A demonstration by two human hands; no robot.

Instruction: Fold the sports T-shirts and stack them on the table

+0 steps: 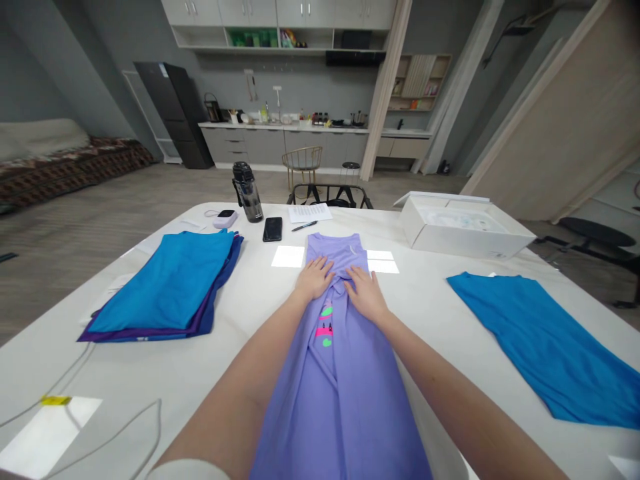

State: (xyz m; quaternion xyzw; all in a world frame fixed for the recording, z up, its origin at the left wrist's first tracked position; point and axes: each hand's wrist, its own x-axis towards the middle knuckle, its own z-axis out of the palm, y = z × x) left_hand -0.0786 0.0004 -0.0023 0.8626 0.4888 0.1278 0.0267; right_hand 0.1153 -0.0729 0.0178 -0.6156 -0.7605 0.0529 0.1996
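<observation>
A lavender T-shirt lies lengthwise on the white table, with a pink and green print on it. My left hand and my right hand rest flat on the shirt, close together near its far end, where the fabric is gathered in a small fold. Neither hand grips anything. To the left sits a stack of folded blue and purple garments. A flat blue garment lies to the right, out of reach of both hands.
Past the shirt are a black phone, a paper sheet with a pen, and a water bottle. An open white box stands at the far right. A thin cable lies near the left edge. Chairs stand beyond the table.
</observation>
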